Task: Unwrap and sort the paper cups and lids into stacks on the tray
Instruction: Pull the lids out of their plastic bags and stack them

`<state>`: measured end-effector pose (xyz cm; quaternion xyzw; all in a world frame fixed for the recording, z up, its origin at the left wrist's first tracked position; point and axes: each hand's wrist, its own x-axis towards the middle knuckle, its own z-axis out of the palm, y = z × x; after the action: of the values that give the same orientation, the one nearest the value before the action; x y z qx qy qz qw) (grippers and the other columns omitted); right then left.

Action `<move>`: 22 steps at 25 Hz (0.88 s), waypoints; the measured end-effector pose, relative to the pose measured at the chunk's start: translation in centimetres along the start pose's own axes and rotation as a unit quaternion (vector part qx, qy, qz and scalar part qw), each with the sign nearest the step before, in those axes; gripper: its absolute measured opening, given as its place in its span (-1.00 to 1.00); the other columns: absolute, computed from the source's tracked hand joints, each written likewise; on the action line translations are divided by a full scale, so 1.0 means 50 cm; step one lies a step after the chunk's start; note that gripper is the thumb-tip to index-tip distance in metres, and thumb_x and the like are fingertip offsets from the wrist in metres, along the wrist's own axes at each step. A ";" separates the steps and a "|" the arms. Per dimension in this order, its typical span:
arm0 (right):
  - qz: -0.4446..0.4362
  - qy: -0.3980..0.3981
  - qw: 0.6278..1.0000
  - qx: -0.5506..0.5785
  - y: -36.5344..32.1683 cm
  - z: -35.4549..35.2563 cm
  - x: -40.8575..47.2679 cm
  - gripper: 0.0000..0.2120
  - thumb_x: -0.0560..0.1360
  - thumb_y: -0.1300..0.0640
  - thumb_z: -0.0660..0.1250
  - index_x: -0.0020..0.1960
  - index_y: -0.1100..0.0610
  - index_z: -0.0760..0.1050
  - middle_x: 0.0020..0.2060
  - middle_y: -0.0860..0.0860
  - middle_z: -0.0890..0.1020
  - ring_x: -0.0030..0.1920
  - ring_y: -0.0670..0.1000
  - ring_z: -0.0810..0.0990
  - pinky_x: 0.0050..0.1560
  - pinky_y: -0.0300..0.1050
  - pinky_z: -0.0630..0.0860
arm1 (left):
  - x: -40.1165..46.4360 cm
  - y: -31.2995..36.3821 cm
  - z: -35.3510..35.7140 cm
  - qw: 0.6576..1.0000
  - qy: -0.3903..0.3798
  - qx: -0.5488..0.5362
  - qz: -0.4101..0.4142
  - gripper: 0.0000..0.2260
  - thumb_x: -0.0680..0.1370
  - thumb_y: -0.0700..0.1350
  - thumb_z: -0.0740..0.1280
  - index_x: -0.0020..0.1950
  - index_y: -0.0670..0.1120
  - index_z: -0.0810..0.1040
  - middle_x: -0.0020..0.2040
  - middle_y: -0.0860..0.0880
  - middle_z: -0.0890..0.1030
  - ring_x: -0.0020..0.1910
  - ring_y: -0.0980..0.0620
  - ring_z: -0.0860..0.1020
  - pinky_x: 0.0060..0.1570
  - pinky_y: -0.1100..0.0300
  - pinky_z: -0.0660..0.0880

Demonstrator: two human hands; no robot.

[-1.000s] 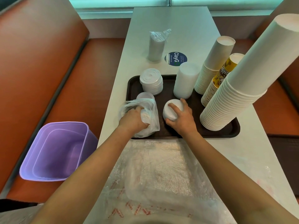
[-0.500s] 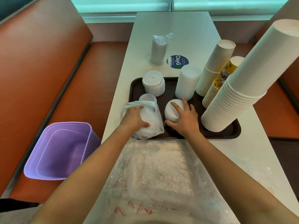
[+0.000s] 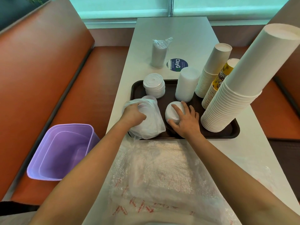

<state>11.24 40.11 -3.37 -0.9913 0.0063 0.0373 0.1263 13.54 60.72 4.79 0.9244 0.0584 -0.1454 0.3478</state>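
Both forearms bare, reaching forward from bottom corners, converging toward middle. Left hand [image 3: 133, 113] palm down, knuckles up, fingers curled downward into thin plastic wrap, gripping it; fingertips hidden in wrap. Right hand [image 3: 186, 120] palm down, fingers spread and lightly bent, draped over small white lid stack; thumb against near left side of stack, index finger lying across top. Wrists roughly level, hands close together but not touching.

Bright and even, lit with cool teal daylight from the window [image 3: 170, 7] at the far end. Soft, faint shadows on the worktop [image 3: 175, 38]. Wide-angle bending at the edges. Slightly soft focus on near plastic wrap [image 3: 162, 172]; mild glare there.
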 end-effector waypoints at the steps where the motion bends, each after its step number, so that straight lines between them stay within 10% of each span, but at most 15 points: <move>1: -0.003 0.006 1.000 -0.005 -0.002 -0.003 -0.002 -0.30 0.43 -0.40 -0.01 0.51 -0.18 0.08 0.54 0.04 0.02 0.48 0.24 0.02 0.43 0.24 0.04 | -0.001 0.002 -0.003 1.000 0.002 -0.009 -0.004 -0.48 0.49 -0.27 0.32 0.44 -0.11 0.32 0.36 -0.13 0.41 0.32 -0.11 0.39 0.19 0.16 0.35; 5: -0.043 0.165 0.980 0.101 -0.025 -0.024 -0.023 -0.37 0.43 -0.25 0.05 0.38 0.05 0.40 0.41 0.16 0.33 0.37 0.29 0.30 0.31 0.27 0.29 | -0.010 0.008 -0.013 1.000 0.012 -0.025 0.009 -0.54 0.46 -0.29 0.34 0.36 -0.15 0.41 0.28 -0.13 0.48 0.24 -0.10 0.45 0.06 0.18 0.39; 9: -0.113 0.310 0.895 0.299 -0.095 -0.077 -0.032 -0.66 0.47 0.07 0.21 0.12 0.26 0.55 0.10 0.21 0.51 0.09 0.13 0.51 0.15 -0.19 0.42 | -0.029 0.021 -0.024 0.997 0.018 -0.069 0.013 -0.57 0.46 -0.27 0.36 0.32 -0.14 0.43 0.23 -0.11 0.51 0.18 -0.07 0.48 0.05 0.16 0.43; 14: -0.202 0.283 0.861 0.370 -0.163 -0.119 -0.052 -0.76 0.47 0.18 0.21 0.00 0.29 0.56 -0.07 0.16 0.55 -0.14 0.01 0.52 -0.10 -0.26 0.44 | -0.058 0.047 -0.041 0.981 -0.034 -0.182 -0.061 -0.70 0.49 -0.29 0.22 0.17 -0.03 0.43 0.03 -0.08 0.48 0.01 -0.06 0.42 -0.05 0.14 0.38; 22: -0.095 0.165 0.908 0.373 -0.157 -0.127 -0.063 -0.79 0.52 0.33 0.22 0.11 0.26 0.54 0.04 0.14 0.56 -0.13 -0.07 0.48 -0.12 -0.41 0.38 | -0.092 0.042 -0.087 0.952 -0.014 -0.303 -0.048 -0.84 0.48 -0.35 0.23 -0.12 -0.09 0.49 -0.14 -0.08 0.53 -0.19 -0.02 0.47 -0.25 0.20 0.41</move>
<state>8.72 46.14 4.97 -0.8596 -0.0540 -0.1445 0.4872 10.60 61.96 10.65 0.7697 0.1397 -0.1501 0.6045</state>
